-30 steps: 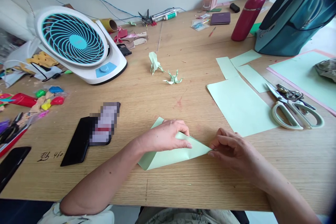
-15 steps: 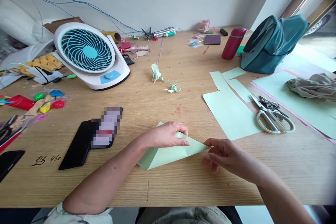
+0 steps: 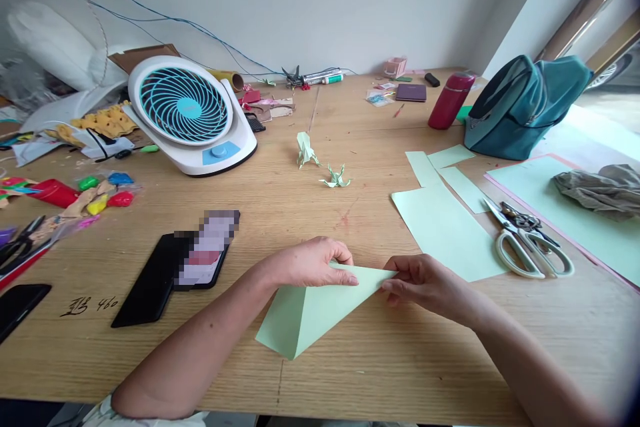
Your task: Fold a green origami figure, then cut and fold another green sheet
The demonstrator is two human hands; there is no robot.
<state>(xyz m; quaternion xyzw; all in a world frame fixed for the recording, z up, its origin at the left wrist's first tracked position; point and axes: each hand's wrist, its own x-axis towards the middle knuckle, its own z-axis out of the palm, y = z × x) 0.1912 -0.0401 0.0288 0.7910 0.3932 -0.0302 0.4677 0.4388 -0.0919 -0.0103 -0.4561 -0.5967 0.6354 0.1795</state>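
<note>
paper (image 3: 330,312) is pinched by left hand (image 3: 320,263) and, at one corner, right hand (image 3: 423,283) (crooked creases could be caused by slipping).

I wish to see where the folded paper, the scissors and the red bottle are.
Folded paper (image 3: 323,310), head view: panel right of crease.
Scissors (image 3: 525,237), head view: handles, near blades.
Red bottle (image 3: 449,105), head view: middle of body.
</note>
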